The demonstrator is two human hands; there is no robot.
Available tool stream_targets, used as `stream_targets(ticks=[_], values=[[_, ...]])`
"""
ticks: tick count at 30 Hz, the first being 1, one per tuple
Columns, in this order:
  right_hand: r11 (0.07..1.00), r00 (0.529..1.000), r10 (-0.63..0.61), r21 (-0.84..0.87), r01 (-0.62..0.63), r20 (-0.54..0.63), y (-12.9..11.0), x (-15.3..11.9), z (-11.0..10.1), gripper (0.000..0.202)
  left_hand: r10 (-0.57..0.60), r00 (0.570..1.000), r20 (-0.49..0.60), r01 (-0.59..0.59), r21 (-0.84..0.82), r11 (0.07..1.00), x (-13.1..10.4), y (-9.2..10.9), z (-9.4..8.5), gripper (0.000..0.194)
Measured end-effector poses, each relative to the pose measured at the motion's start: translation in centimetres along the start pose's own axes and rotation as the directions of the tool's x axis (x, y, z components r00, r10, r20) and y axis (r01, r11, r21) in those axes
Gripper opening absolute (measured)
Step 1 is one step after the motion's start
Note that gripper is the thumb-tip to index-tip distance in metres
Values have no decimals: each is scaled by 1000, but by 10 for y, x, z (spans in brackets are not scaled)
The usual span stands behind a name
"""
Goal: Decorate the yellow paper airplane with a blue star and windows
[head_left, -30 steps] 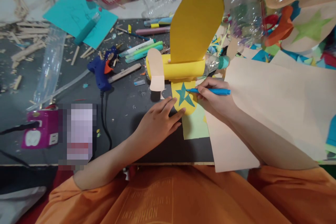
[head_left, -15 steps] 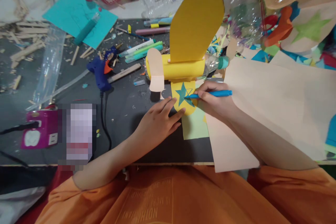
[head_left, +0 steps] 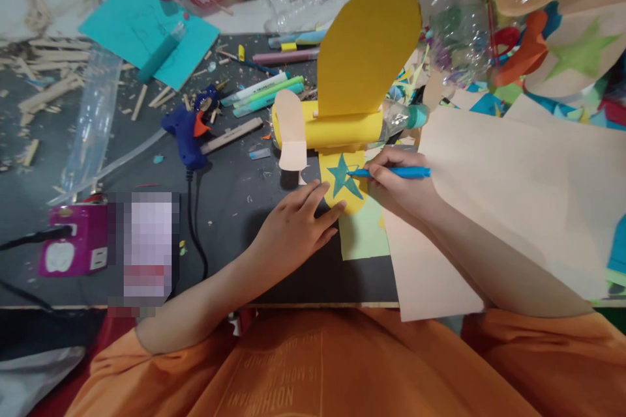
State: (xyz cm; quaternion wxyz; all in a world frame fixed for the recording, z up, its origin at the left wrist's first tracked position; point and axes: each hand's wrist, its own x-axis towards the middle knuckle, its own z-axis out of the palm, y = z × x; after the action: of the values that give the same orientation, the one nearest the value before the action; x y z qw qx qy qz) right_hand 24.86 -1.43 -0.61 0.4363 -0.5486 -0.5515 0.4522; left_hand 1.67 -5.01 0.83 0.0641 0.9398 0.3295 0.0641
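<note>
A blue marker (head_left: 408, 172) is pinched in my right hand (head_left: 401, 179), its tip on a teal star (head_left: 343, 177) drawn on the lower yellow flap (head_left: 355, 204). My left hand (head_left: 300, 218) lies with fingers spread, fingertips at the flap's left and lower edge. The flap joins a yellow-wrapped bottle (head_left: 342, 129) lying sideways, with a large yellow wing (head_left: 369, 52) above it and a pale propeller-like strip (head_left: 292, 130) at its left end. Light green paper (head_left: 364, 234) lies under the flap.
A blue glue gun (head_left: 188, 137) with its cord and several markers (head_left: 267, 94) lie to the left. Large pale sheets (head_left: 513, 189) cover the right side. A purple box (head_left: 73, 241) sits at the far left; plastic bottles and scraps line the back.
The marker tip has shifted slightly up and right, and more of the star's right side is coloured teal. My left hand has stayed in place.
</note>
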Motion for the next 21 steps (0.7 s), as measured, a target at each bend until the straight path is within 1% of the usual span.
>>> stream_targets(ticks=[3,7,9,13,17,21], values=[[1000,999,0,8,0,32,-1,0,-1,16,-2,1000,5,2,-10,1000,0,0,-1,36],[1000,997,2,29,-4,81,-2,-1,-2,19,10,1000,-4,-9,21,1000,0,-1,0,34],[999,999,-5,33,4,54,-3,-1,-2,20,20,999,-26,-19,36,999,0,-1,1,34],[1000,999,-6,18,6,-54,-3,-1,-1,20,27,998,-56,-26,33,999,0,-1,1,34],[1000,999,4,3,-3,-50,-2,-1,1,19,7,1000,-14,-7,-6,1000,0,-1,1,36],[1000,999,-21,-15,21,-31,-1,-1,1,21,20,999,-44,-20,-10,1000,-1,-1,2,35]])
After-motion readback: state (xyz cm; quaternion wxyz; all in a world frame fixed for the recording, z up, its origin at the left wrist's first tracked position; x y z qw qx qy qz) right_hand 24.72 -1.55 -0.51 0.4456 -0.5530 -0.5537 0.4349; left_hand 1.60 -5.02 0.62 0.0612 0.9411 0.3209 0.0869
